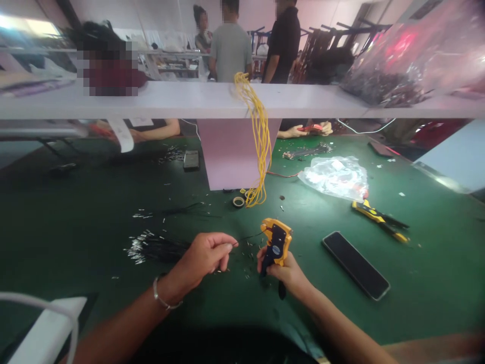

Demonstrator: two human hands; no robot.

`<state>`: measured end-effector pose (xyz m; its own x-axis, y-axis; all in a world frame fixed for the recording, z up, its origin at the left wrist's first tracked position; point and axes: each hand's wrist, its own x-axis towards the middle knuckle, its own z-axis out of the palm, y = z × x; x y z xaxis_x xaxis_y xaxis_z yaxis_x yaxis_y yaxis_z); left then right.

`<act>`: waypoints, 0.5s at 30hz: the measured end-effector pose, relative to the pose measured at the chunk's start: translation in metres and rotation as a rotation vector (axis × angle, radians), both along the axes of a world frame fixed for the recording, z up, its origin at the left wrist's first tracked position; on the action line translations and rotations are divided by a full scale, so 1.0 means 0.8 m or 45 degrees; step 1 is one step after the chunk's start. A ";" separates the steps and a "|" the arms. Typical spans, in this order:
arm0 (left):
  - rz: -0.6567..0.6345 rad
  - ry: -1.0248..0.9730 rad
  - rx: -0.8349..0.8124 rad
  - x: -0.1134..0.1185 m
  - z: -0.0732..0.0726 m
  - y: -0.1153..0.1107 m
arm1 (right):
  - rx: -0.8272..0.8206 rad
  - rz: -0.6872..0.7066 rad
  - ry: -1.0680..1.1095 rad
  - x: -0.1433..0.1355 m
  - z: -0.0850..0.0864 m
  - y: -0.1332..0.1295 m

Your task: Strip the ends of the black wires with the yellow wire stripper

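Note:
Between thumb and fingers, my left hand [212, 253] pinches a thin black wire [250, 236]. The wire runs right, to the jaws of a yellow and black wire stripper [277, 245]. My right hand [286, 270] is wrapped round the stripper's handles and holds it upright. Whether the jaws grip the wire is too small to tell. Behind my left wrist lies a bundle of black wires [162, 247] with shiny metal terminals at their left ends. A smaller group of black wires [182, 210] lies beyond it. Small bits are scattered on the table between my hands.
A phone [356, 264] lies right of my right hand, with yellow-black pliers [379, 221] beyond it. Yellow wires [261, 146] hang from a white shelf [170, 98] past a tape roll [238, 202]. A clear plastic bag [335, 177] lies at the back right. Co-workers' hands [293, 132] show across the green table.

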<state>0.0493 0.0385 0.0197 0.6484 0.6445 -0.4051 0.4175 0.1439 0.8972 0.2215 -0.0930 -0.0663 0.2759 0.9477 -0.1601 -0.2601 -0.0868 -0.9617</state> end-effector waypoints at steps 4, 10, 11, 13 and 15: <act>-0.060 -0.045 -0.063 -0.004 0.003 0.002 | 0.020 -0.008 -0.052 0.002 -0.001 0.000; -0.147 -0.101 -0.172 -0.011 0.003 0.004 | 0.040 -0.009 -0.087 0.005 -0.007 0.000; -0.151 -0.112 -0.180 -0.011 0.003 0.005 | 0.045 -0.013 -0.114 0.005 -0.008 0.000; -0.154 -0.121 -0.185 -0.012 0.005 0.006 | 0.052 -0.028 -0.166 0.005 -0.009 -0.001; -0.157 -0.124 -0.180 -0.013 0.006 0.008 | 0.059 -0.058 -0.209 0.005 -0.010 -0.002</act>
